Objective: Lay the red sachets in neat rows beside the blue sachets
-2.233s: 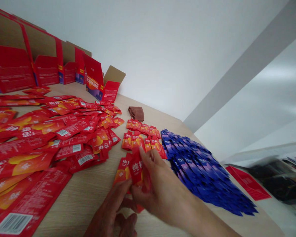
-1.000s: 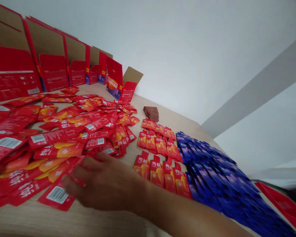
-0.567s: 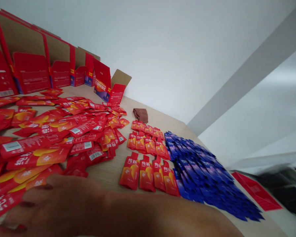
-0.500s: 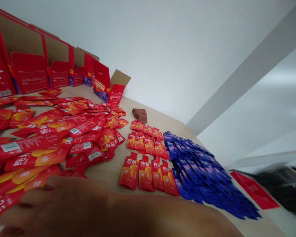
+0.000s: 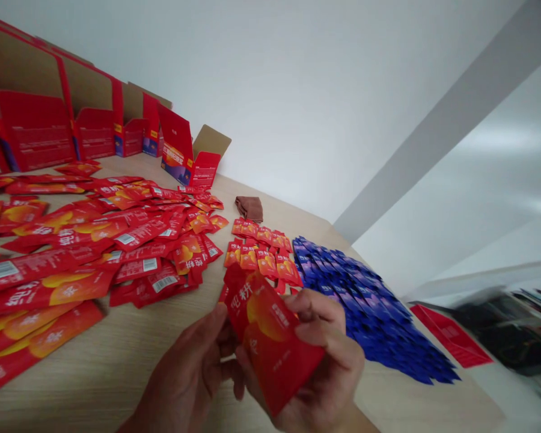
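Note:
Both my hands hold a small stack of red sachets point(image 5: 270, 337) with orange fruit print, lifted above the wooden table point(image 5: 130, 355). My left hand point(image 5: 184, 376) pinches the stack's left edge with thumb and fingers. My right hand point(image 5: 324, 361) wraps around its right side, fingers curled over the top. Behind the stack lie neat rows of the same red sachets point(image 5: 261, 252). A big loose heap of red sachets point(image 5: 85, 246) covers the table's left side.
A dense spread of blue sachets point(image 5: 365, 307) lies to the right of the rows. Open red cartons point(image 5: 94, 129) stand along the back left, one carton point(image 5: 184, 153) nearer. A brown cloth point(image 5: 249, 207) lies behind the rows. A flat red carton point(image 5: 451, 334) sits at the far right.
My right hand reached left across the loose heap, then came back to the middle. Both hands now hold a stack of red sachets in front of the laid-out rows.

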The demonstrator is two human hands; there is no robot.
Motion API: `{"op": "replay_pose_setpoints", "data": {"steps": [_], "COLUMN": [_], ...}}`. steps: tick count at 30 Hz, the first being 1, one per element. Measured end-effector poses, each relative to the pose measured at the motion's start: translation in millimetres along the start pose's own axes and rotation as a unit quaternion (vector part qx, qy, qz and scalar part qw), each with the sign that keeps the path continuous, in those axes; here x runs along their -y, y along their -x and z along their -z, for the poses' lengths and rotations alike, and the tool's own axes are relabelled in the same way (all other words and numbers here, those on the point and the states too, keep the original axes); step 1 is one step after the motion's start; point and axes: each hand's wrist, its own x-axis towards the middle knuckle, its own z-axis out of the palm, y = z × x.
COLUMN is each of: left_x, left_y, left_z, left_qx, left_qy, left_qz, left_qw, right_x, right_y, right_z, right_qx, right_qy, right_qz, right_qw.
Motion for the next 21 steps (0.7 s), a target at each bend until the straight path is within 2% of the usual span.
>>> {"op": "replay_pose_setpoints", "data": {"steps": [1, 3, 4, 6, 8, 11, 16, 19, 21], "left_x": [-4, -9, -10, -9, -5, 6, 16, 17, 19], "left_y": [-1, -1, -1, -3, -8, -13, -6, -1, 1], "left_z": [-4.3, -10.4, -11.5, -9.9, -4.8, 3.2, 6.1, 6.3, 7.5], "left_qx": [0.000, 0.001, -0.003, -0.018, -0.026, -0.013, -0.012, 0.004, 0.013], "left_qy": [-0.016, -0.063, -0.091, -0.143, -0.184, -0.224, -0.271, -0.277, -0.293], "left_qz": [0.002, 0.015, 0.017, 0.003, -0.014, -0.021, 0.010, 0.043, 0.050], "left_qw": [1.000, 0.998, 0.996, 0.990, 0.982, 0.974, 0.962, 0.960, 0.955], "right_x": [4, 9, 10, 6, 1, -3, 5, 7, 4], "right_y": [9, 20, 20, 13, 3, -5, 2, 5, 4], "right_z": [5, 17, 25, 43, 58, 70, 73, 74, 78], "right_qx": [0.002, 0.074, 0.149, 0.313, 0.416, 0.465, 0.531, 0.537, 0.531], "right_qy": [0.002, 0.025, 0.041, 0.070, 0.093, 0.120, 0.159, 0.171, 0.161], "right_qz": [-0.018, -0.038, -0.034, -0.009, 0.002, -0.019, -0.056, -0.082, -0.087], "right_qw": [1.000, 0.996, 0.987, 0.947, 0.904, 0.877, 0.831, 0.822, 0.827]}}
